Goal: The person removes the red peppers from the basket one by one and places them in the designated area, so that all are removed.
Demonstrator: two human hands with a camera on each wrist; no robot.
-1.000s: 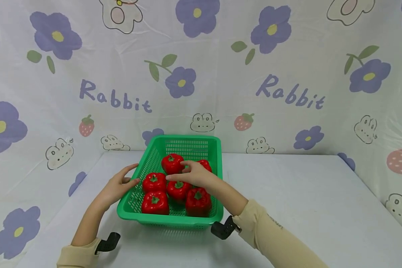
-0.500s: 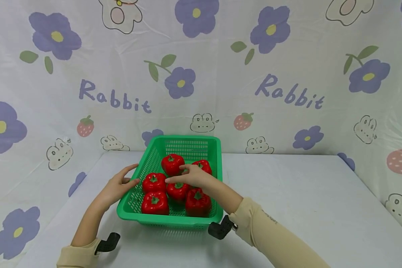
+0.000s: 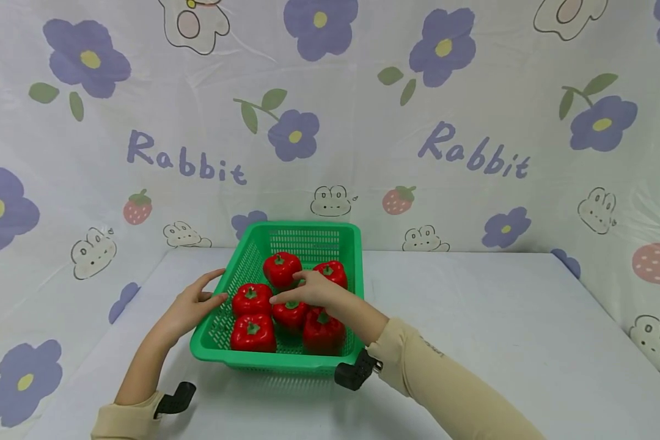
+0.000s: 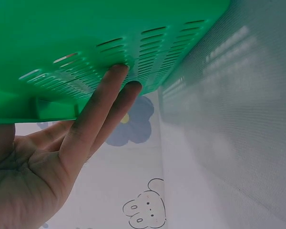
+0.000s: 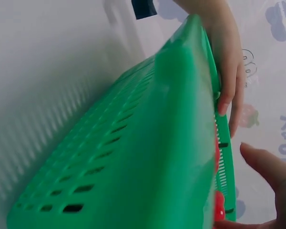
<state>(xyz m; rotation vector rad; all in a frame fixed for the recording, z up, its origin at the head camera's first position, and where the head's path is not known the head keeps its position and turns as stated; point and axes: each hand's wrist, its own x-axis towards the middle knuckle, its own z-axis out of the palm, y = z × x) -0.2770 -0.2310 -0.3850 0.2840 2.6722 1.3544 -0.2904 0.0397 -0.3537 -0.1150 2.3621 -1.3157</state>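
A green slotted plastic basket point(image 3: 277, 362) holds several glossy red bell peppers with green stems. My left hand point(image 3: 189, 308) grips its left rim; in the left wrist view, fingers point(image 4: 97, 107) of that hand touch the slotted wall from outside, the thumb partly hidden by the rim. My right hand point(image 3: 316, 292) hangs over the middle of the basket, fingers spread and nothing between them. Beneath it, a bell pepper point(image 3: 289, 316) is partly covered. Around that one are a back bell pepper point(image 3: 280, 269), a left one, two front ones and a right one partly behind the hand.
The basket stands on a white-covered table point(image 3: 462, 324), which extends to the right. Behind it hangs a white curtain point(image 3: 363, 122) printed with flowers, rabbits and strawberries. A black wrist camera point(image 3: 354, 371) sits near the basket's front right corner.
My right hand and forearm have drifted slightly left and down over the peppers, uncovering more of the right-hand one. My left hand stays at the rim.
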